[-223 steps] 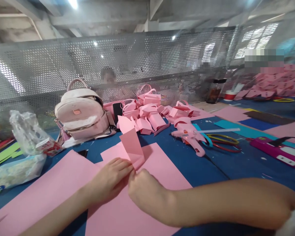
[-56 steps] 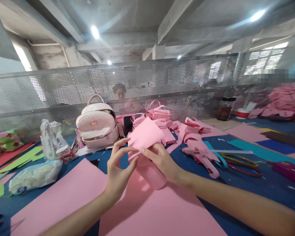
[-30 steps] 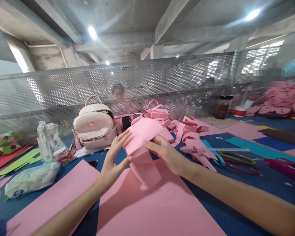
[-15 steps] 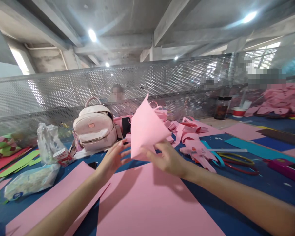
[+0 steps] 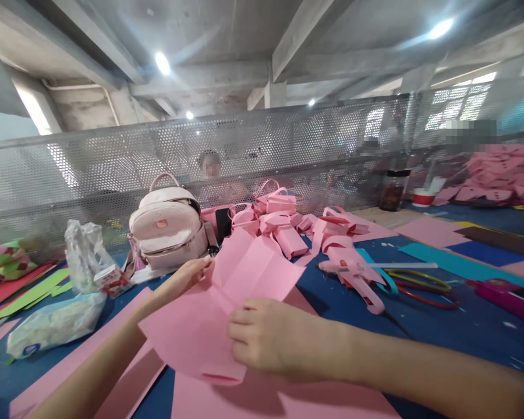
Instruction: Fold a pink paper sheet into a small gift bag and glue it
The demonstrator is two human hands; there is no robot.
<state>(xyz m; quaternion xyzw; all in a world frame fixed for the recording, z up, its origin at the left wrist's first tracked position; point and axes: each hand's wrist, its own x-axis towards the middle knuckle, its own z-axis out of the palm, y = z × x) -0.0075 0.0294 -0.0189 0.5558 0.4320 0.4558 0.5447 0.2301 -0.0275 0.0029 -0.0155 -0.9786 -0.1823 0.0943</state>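
Note:
A creased sheet of pink paper (image 5: 201, 331) is spread between my hands, its folds opened out and its lower edge curling. My left hand (image 5: 191, 276) is closed, fingertips pinched at the sheet's upper left edge. My right hand (image 5: 275, 337) is closed over the sheet's right side, knuckles toward me, with the fingertips partly hidden. Under it, a flat large pink sheet (image 5: 332, 404) lies on the blue table, and another pink sheet (image 5: 70, 364) lies to the left. Right of my hands rests a pink glue gun (image 5: 353, 270) with a clear glue stick in its back.
Behind stand a pale backpack (image 5: 168, 227) and a pile of pink paper pieces (image 5: 283, 224). Plastic bags (image 5: 59, 323) lie left. Scissors (image 5: 423, 288), a magenta object (image 5: 502, 302), a dark-lidded jar (image 5: 393, 189) and a paper cup (image 5: 422, 198) are right. A perforated metal screen (image 5: 253, 139) runs across the back.
The folded pink paper has been lowered and opened out toward me. My left hand, open and apart from it before, now pinches its edge. My right hand has moved down and turned knuckles-up.

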